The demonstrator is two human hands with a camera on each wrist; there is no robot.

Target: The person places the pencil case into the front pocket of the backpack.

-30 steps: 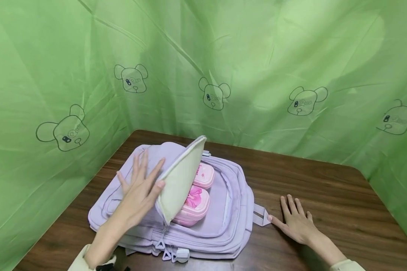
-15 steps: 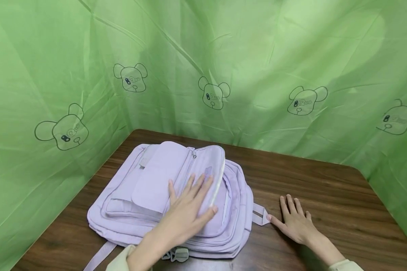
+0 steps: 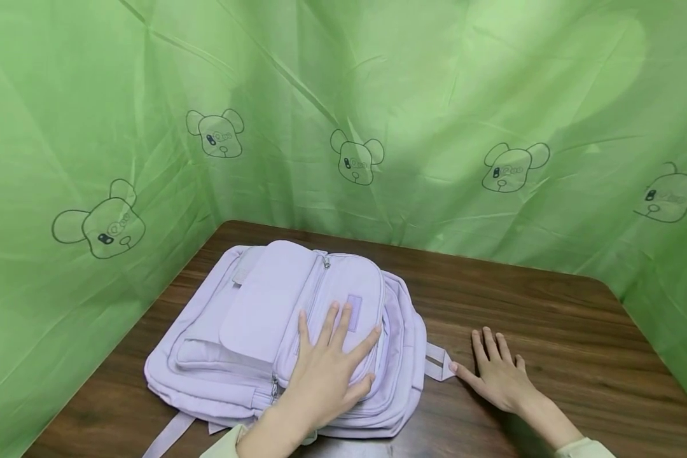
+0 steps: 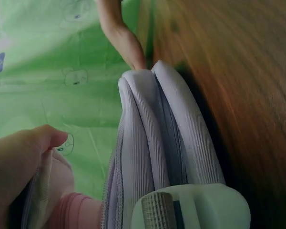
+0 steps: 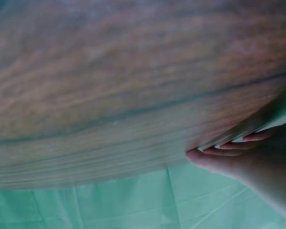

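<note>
A lilac backpack (image 3: 263,305) lies flat on the table. My left hand (image 3: 323,378), fingers straight and spread, rests on its front pocket flap (image 3: 352,273), which now lies down over the pocket. In the left wrist view, part of a pink case (image 4: 83,212) shows in the gap below the flap's edge, next to the left hand (image 4: 19,162). The head view does not show the case. My right hand (image 3: 500,378) lies palm down on the tabletop with fingers extended. Its thumb touches the tip of a lilac strap tab (image 3: 437,364) at the bag's right end.
The brown wooden table (image 3: 549,305) reaches back to green sheeting (image 3: 435,95) printed with bear faces, which hangs on the left, rear and right. A loose strap (image 3: 172,434) trails off the bag's lower left. A pale buckle (image 4: 200,207) shows close up in the left wrist view.
The left hand has moved to the right, pushing the raised flap over and down until it covers the two pink cases in the head view. The right hand has stayed in place.
</note>
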